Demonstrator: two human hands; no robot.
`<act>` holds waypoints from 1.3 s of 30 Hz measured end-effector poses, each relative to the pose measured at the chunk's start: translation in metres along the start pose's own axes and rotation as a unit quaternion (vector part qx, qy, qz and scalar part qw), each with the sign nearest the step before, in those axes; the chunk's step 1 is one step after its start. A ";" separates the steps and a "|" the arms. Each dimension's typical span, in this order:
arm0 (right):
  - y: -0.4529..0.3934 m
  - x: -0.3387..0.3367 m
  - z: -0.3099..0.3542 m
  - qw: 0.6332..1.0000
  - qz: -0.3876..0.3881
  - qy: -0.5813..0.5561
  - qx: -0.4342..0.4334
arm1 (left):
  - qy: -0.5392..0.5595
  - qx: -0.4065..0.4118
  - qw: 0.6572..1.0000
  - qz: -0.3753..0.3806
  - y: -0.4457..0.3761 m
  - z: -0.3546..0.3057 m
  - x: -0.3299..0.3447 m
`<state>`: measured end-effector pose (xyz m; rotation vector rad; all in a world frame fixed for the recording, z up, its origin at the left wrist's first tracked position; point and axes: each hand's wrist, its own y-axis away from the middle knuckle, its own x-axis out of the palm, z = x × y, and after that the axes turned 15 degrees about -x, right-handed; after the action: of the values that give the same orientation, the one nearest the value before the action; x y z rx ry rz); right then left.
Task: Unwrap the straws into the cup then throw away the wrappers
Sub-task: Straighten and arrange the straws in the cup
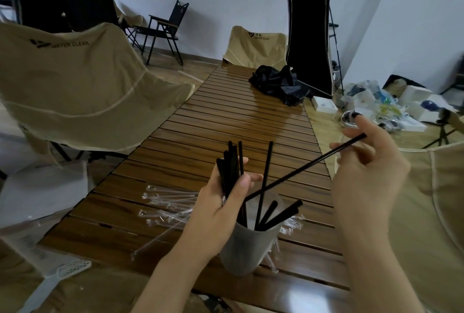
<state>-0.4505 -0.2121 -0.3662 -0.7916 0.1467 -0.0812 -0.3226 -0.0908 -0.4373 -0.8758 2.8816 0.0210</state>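
A grey cup (pixel 247 250) stands on the slatted wooden table (pixel 226 124), near its front edge, with several black straws (pixel 276 214) leaning in it. My left hand (pixel 221 202) grips a bundle of black straws (pixel 231 169) upright just left of the cup. My right hand (pixel 369 162) pinches one long black straw (pixel 306 164) near its upper end; the straw slants down to the left, its lower tip at the cup's rim. Clear empty wrappers (pixel 168 207) lie scattered on the table left of the cup, and a few more wrappers (pixel 291 224) lie to its right.
A black bag (pixel 278 84) lies at the table's far end. Tan camp chairs stand at the left (pixel 82 81), far end (pixel 256 46) and right (pixel 431 212). Boxes and clutter (pixel 376 104) cover the floor at the right. A white slotted tool (pixel 60 277) lies lower left.
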 end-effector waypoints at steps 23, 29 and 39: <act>0.006 0.006 0.009 0.902 0.424 -0.013 0.085 | 0.032 0.006 0.998 -0.060 -0.006 0.000 -0.004; 0.007 0.005 0.010 0.896 0.439 -0.063 0.030 | 0.041 -0.005 0.996 -0.073 -0.005 0.003 -0.001; 0.008 0.009 0.005 0.902 0.423 -0.077 0.041 | 0.065 -0.004 0.996 -0.066 -0.006 0.001 -0.002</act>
<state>-0.4409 -0.2040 -0.3692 -0.5914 0.3246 0.7948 -0.3172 -0.0946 -0.4378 -1.1059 2.9359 -0.0377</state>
